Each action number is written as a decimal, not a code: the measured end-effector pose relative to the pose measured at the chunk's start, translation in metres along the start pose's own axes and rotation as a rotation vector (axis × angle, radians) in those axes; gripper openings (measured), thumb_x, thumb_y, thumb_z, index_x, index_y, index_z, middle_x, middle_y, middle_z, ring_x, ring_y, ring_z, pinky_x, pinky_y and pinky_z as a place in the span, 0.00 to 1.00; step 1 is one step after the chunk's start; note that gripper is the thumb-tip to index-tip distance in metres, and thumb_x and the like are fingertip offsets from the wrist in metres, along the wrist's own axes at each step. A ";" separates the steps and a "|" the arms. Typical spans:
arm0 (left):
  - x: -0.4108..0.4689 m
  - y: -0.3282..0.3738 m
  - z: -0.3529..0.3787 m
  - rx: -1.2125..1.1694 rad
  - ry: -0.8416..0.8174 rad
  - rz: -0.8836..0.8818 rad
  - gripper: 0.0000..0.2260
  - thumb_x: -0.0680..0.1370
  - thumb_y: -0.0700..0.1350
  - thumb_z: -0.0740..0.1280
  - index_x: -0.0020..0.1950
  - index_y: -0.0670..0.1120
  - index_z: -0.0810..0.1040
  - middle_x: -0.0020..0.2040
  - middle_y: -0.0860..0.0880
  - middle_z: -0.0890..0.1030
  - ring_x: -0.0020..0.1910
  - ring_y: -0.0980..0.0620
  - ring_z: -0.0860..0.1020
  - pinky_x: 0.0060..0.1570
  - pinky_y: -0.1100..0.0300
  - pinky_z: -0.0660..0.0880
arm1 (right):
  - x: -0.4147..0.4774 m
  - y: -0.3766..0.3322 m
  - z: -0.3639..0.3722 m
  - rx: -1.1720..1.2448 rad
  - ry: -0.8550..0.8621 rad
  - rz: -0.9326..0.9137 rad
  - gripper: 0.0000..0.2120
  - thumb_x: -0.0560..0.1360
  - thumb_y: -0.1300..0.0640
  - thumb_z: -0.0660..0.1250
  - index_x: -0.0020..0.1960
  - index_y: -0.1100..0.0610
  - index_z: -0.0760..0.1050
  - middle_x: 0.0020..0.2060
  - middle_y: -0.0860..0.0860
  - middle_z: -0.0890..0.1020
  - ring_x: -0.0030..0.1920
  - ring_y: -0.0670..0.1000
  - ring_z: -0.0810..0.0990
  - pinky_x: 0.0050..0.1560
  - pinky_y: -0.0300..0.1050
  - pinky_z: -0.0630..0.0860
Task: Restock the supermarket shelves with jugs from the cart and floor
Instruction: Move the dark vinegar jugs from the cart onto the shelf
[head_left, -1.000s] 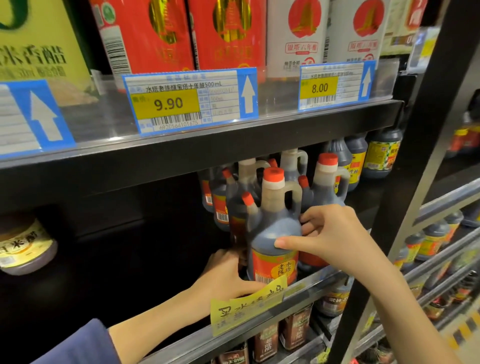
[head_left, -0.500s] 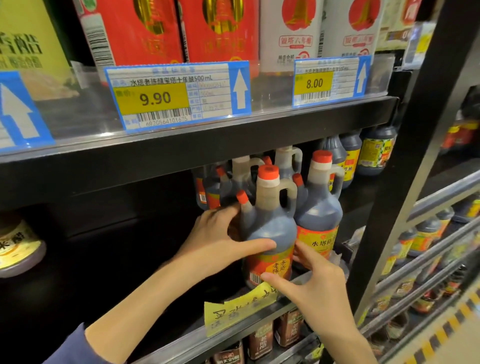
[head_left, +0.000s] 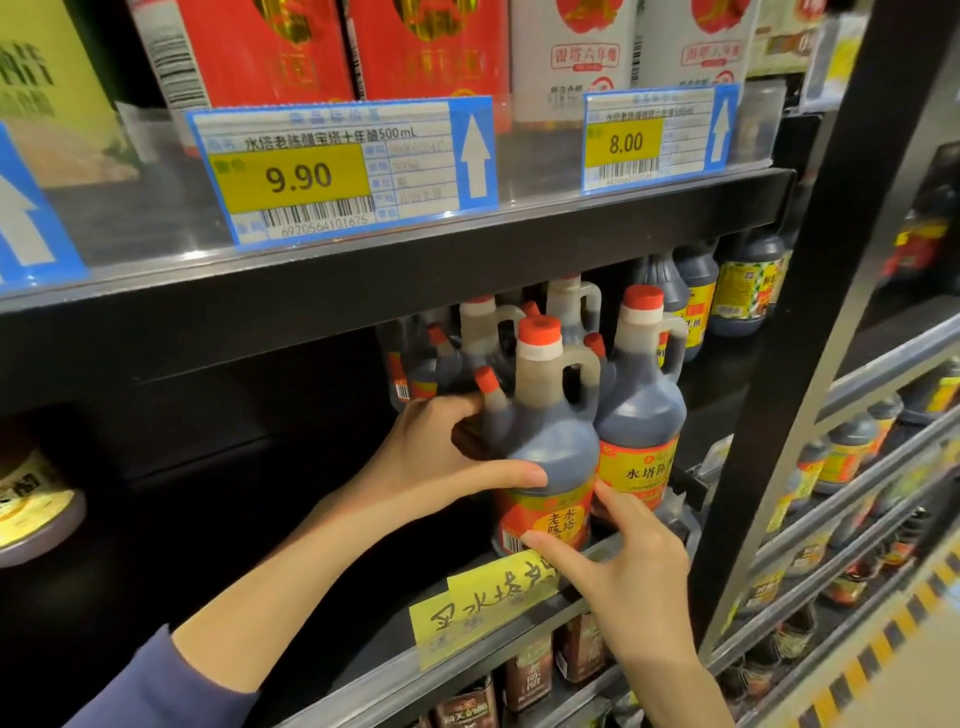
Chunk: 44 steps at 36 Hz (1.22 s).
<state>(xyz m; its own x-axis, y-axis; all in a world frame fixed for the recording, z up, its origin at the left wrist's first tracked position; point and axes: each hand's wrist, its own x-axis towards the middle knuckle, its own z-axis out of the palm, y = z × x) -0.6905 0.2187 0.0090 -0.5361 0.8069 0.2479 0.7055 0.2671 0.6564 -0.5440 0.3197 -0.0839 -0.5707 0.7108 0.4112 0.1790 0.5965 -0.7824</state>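
A dark vinegar jug (head_left: 550, 441) with a red cap and red-orange label stands at the front of the middle shelf (head_left: 467, 670). My left hand (head_left: 436, 462) grips its left side, thumb across the belly, fingers curled behind. My right hand (head_left: 618, 561) touches the lower label with straight thumb and forefinger. A matching jug (head_left: 644, 410) stands just to its right, and several more jugs (head_left: 483, 332) stand behind.
The upper shelf edge (head_left: 395, 291) hangs low over the jugs, with price tags 9.90 (head_left: 337, 166) and 8.00 (head_left: 660, 137). A black upright post (head_left: 810, 364) bounds the right. A yellow handwritten tag (head_left: 488, 597) hangs below. Dark bottles (head_left: 748, 291) stand at back right.
My right hand dropped from the jug's shoulder to its lower label. My left hand rose from the jug's base to grip its left side. The front jug turned slightly.
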 end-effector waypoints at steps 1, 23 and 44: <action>0.000 -0.001 0.000 0.000 0.004 0.004 0.21 0.56 0.67 0.71 0.43 0.58 0.79 0.43 0.61 0.82 0.45 0.66 0.79 0.45 0.64 0.78 | 0.000 0.000 0.000 0.005 -0.004 -0.009 0.39 0.58 0.36 0.71 0.63 0.58 0.76 0.52 0.48 0.82 0.55 0.47 0.78 0.54 0.36 0.70; -0.049 0.033 0.024 0.051 0.112 -0.240 0.32 0.74 0.61 0.66 0.72 0.45 0.65 0.64 0.54 0.71 0.64 0.54 0.71 0.56 0.62 0.68 | 0.015 0.018 -0.010 0.067 -0.155 -0.134 0.31 0.68 0.37 0.69 0.58 0.60 0.75 0.46 0.52 0.81 0.49 0.53 0.78 0.49 0.49 0.76; -0.298 0.018 0.016 0.626 0.042 -0.380 0.34 0.78 0.53 0.65 0.77 0.44 0.53 0.77 0.46 0.58 0.75 0.48 0.58 0.71 0.56 0.58 | -0.069 -0.005 -0.040 -0.686 -0.638 -0.499 0.43 0.74 0.41 0.65 0.75 0.65 0.50 0.75 0.61 0.55 0.75 0.59 0.54 0.74 0.51 0.57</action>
<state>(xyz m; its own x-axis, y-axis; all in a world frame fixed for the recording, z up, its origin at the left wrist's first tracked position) -0.5104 -0.0084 -0.0641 -0.8047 0.5815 0.1194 0.5936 0.7854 0.1758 -0.4741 0.2827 -0.0897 -0.9836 0.1189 0.1354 0.1088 0.9909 -0.0798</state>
